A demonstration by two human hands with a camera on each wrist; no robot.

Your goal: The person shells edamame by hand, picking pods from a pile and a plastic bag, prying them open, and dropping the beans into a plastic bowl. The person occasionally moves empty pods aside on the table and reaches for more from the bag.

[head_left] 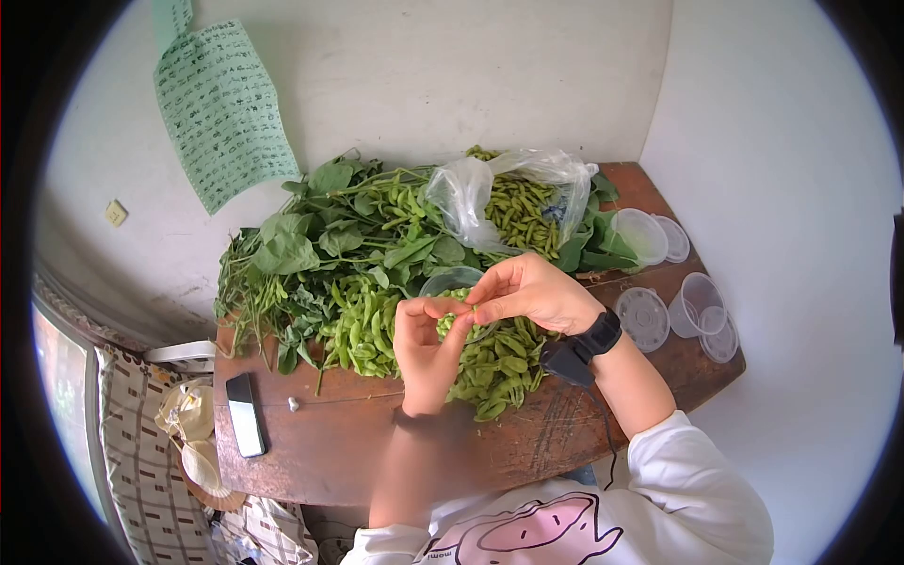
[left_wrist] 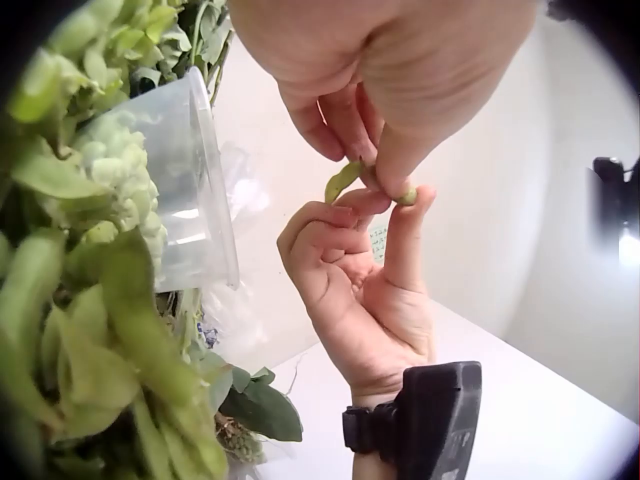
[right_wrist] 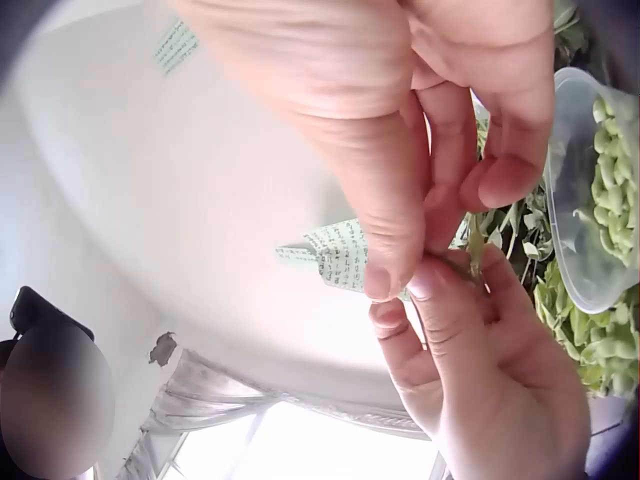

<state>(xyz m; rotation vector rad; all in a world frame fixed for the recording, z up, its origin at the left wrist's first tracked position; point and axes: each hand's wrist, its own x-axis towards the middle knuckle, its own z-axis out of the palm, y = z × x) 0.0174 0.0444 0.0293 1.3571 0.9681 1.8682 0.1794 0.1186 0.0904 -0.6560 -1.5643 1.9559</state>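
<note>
Left wrist view shows the left hand (left_wrist: 400, 60) and right hand (left_wrist: 365, 300), each grip pinching one edamame pod (left_wrist: 343, 181) close beside the clear tub (left_wrist: 195, 200), likely so freed beans land inside.

The person wears a white sweatshirt (head_left: 697, 490), black wristband (head_left: 603, 331).

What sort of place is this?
Likely a home corner used for food prep: a worn wooden table against plain white walls, heaped with leafy soybean stalks and picked pods, plastic tubs beside them. The left hand and right hand pinch one pod.
</note>
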